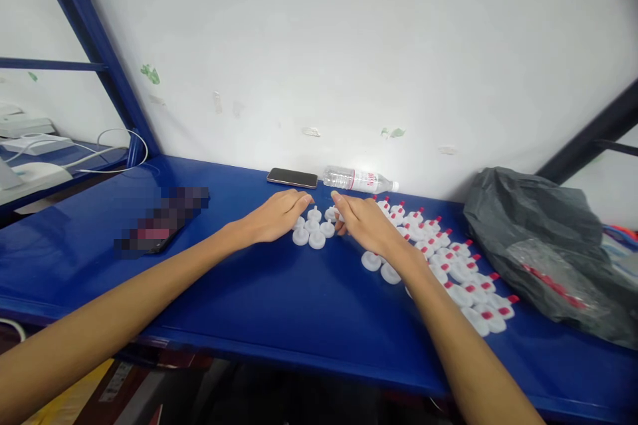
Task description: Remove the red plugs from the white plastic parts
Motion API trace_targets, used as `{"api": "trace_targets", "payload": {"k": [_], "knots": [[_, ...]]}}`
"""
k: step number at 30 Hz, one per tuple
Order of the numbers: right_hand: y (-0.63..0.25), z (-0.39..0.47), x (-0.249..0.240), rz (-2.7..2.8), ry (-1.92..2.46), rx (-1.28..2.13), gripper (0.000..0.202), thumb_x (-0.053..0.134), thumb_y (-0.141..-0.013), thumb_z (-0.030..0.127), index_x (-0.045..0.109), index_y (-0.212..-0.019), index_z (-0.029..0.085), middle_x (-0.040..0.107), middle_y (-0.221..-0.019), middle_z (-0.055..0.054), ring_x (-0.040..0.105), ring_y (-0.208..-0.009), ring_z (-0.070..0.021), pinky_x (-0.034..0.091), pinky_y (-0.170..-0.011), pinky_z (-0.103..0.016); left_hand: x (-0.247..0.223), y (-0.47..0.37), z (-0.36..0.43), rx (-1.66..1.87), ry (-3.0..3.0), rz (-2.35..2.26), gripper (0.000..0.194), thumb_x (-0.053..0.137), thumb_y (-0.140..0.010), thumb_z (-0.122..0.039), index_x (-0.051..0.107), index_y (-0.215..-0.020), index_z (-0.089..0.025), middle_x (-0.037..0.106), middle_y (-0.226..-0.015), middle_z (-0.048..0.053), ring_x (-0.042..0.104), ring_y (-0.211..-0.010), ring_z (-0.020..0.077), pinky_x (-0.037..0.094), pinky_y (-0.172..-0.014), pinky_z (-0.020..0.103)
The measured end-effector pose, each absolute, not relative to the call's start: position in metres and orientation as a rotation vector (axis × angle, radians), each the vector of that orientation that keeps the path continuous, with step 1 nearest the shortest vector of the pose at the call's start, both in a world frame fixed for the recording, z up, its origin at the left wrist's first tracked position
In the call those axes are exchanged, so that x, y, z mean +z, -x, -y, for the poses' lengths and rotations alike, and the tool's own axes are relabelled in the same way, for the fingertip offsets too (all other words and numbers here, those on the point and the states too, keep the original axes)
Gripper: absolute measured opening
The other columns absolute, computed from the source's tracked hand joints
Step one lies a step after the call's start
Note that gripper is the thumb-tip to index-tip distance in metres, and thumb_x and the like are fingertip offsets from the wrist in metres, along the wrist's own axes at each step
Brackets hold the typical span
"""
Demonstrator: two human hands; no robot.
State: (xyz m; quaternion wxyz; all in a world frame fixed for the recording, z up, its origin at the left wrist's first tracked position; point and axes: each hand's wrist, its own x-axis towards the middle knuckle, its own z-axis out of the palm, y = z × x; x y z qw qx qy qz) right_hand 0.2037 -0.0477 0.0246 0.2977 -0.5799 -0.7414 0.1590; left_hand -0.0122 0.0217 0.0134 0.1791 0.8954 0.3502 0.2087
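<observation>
A small cluster of white round plastic caps with short nozzles [316,239] sits on the blue table between my two hands. At the cluster's left edge is my left hand [280,214], back up, its thumb pointing right; its other fingers are hidden beneath it. My right hand [363,220] is at the right edge, thumb extended and fingers curled in beside white pieces; what lies within them is mostly hidden. Many similar white caps with red tips [461,269] stand packed together under and beyond my right forearm. Two white caps [371,261] lie near that wrist.
A phone [292,178] and a clear plastic bottle [359,179] lie along the wall. To the right is a dark plastic bag [538,239] with a clear bag of red pieces [558,282] on it. A partly blurred dark object [164,222] rests at left on the blue table [249,299].
</observation>
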Motion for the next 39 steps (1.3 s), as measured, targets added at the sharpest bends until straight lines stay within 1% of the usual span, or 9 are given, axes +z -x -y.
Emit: {"api": "trace_targets", "payload": {"k": [6, 10, 18, 25, 31, 35, 39], "knots": [[-0.2037, 0.0466, 0.0236, 2.003, 1.551, 0.343, 0.056, 0.025, -0.109, 0.055, 0.056, -0.074, 0.025, 0.073, -0.073, -0.002, 0.075, -0.072, -0.0232, 0.052, -0.076, -0.034, 0.0137, 0.0111, -0.0204, 0.589, -2.515, -0.989, 0.061, 0.016, -0.108, -0.050, 0.067, -0.119, -0.018, 0.071, -0.115, 0.009, 0.063, -0.112, 0.0231, 0.045, -0.105, 0.037], [-0.2020, 0.0475, 0.0247, 2.006, 1.558, 0.325, 0.054, 0.027, -0.110, 0.053, 0.057, -0.074, 0.025, 0.075, -0.077, -0.004, 0.075, -0.077, -0.0241, 0.052, -0.077, -0.034, 0.0152, 0.0098, -0.0193, 0.582, -2.512, -0.994, 0.061, 0.016, -0.107, -0.049, 0.067, -0.117, -0.018, 0.071, -0.112, 0.008, 0.064, -0.109, 0.0234, 0.045, -0.103, 0.036], [-0.2025, 0.0495, 0.0271, 1.998, 1.555, 0.248, 0.052, 0.027, -0.110, 0.051, 0.054, -0.073, 0.025, 0.074, -0.076, -0.003, 0.074, -0.075, -0.0246, 0.051, -0.075, -0.035, 0.0136, 0.0121, -0.0214, 0.580, -2.525, -0.975, 0.060, 0.016, -0.108, -0.051, 0.066, -0.116, -0.019, 0.071, -0.113, 0.009, 0.063, -0.110, 0.0242, 0.044, -0.104, 0.039], [-0.2019, 0.0505, 0.0281, 2.016, 1.599, 0.221, 0.055, 0.026, -0.110, 0.051, 0.061, -0.078, 0.025, 0.075, -0.080, -0.004, 0.074, -0.077, -0.0240, 0.050, -0.077, -0.034, 0.0121, 0.0125, -0.0231, 0.571, -2.555, -0.974, 0.058, 0.017, -0.108, -0.049, 0.066, -0.113, -0.018, 0.071, -0.113, 0.009, 0.064, -0.108, 0.0248, 0.044, -0.102, 0.040], [-0.2016, 0.0515, 0.0298, 2.040, 1.623, 0.220, 0.059, 0.023, -0.110, 0.053, 0.067, -0.084, 0.024, 0.076, -0.082, -0.006, 0.074, -0.082, -0.0245, 0.050, -0.079, -0.033, 0.0140, 0.0118, -0.0218, 0.553, -2.566, -1.004, 0.059, 0.017, -0.108, -0.049, 0.068, -0.108, -0.019, 0.073, -0.110, 0.008, 0.066, -0.104, 0.0257, 0.047, -0.097, 0.038], [-0.2006, 0.0517, 0.0289, 2.050, 1.634, 0.202, 0.058, 0.024, -0.110, 0.053, 0.068, -0.086, 0.023, 0.076, -0.084, -0.006, 0.074, -0.082, -0.0238, 0.049, -0.077, -0.031, 0.0148, 0.0117, -0.0213, 0.561, -2.555, -1.014, 0.058, 0.018, -0.108, -0.049, 0.068, -0.107, -0.019, 0.073, -0.109, 0.008, 0.066, -0.104, 0.0257, 0.046, -0.097, 0.039], [-0.2009, 0.0511, 0.0290, 2.012, 1.677, 0.096, 0.057, 0.023, -0.110, 0.051, 0.067, -0.086, 0.023, 0.076, -0.085, -0.006, 0.073, -0.084, -0.0241, 0.046, -0.073, -0.031, 0.0136, 0.0127, -0.0225, 0.560, -2.576, -1.011, 0.056, 0.018, -0.108, -0.048, 0.066, -0.105, -0.020, 0.073, -0.108, 0.008, 0.066, -0.102, 0.0254, 0.047, -0.095, 0.039]]}}
